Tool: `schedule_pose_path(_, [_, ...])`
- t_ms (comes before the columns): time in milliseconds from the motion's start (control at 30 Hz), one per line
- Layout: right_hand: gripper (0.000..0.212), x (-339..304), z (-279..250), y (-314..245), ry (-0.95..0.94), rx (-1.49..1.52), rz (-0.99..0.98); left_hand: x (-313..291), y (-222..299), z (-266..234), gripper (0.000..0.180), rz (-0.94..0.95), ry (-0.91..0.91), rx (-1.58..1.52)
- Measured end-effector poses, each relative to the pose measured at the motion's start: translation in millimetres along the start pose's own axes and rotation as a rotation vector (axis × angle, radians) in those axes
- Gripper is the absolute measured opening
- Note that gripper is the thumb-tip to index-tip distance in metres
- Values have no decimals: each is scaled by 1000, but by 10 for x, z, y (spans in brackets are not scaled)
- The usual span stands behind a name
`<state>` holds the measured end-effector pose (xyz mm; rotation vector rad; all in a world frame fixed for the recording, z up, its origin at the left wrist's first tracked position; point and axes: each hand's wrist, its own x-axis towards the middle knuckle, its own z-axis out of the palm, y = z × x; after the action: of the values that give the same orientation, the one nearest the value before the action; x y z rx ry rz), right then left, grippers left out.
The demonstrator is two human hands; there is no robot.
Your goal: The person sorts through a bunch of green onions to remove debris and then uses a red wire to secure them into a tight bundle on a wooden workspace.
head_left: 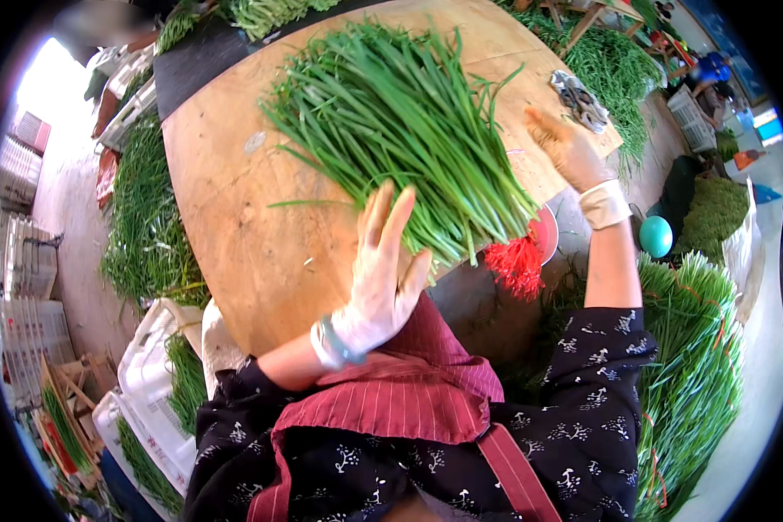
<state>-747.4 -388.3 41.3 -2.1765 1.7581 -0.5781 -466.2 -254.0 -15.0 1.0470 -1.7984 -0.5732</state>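
A thick loose heap of long green garlic chives lies on the wooden table, cut ends toward me. My left hand, in a thin pale glove, rests against the near left side of the chives. Its fingers are stretched out and the thumb is apart. My right hand, also gloved, is held off to the right of the heap, fingers extended and slightly smeared, with orange-stained fingertips. I see nothing in it. A bunch of red ties hangs at the table's near right edge, beside a pinkish round container.
A crumpled grey cloth lies at the table's right edge. More chives are piled on the floor at left, and tied chives stand at lower right. White crates sit at left; a turquoise ball-like object is right.
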Motion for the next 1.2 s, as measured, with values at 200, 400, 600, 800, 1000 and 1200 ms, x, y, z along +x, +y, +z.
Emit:
schedule_pose_path(200, [25, 55, 421, -1349, -242, 252, -675, -497, 4, 274, 73, -270, -153, -213])
schedule_pose_path(400, [17, -127, 1473, -1814, -561, -590, -1023, -367, -136, 471, 71, -235, -280, -103])
schedule_pose_path(600, [7, -22, 1546, -1749, -445, -729, -1106, -365, -102, 352, 65, -263, -279, -184])
schedule_pose_path(800, [8, 215, 1190, -1481, -68, -462, -1063, -273, -289, 201, 47, -209, -13, -146])
schedule_pose_path(1000, [4, 117, 1048, -1371, 47, -262, -1002, 18, -752, 220, 25, -563, 383, -545])
schedule_pose_path(1200, [9, 152, 1034, -1340, 86, -286, -995, 117, -850, 367, 16, -538, 435, -636])
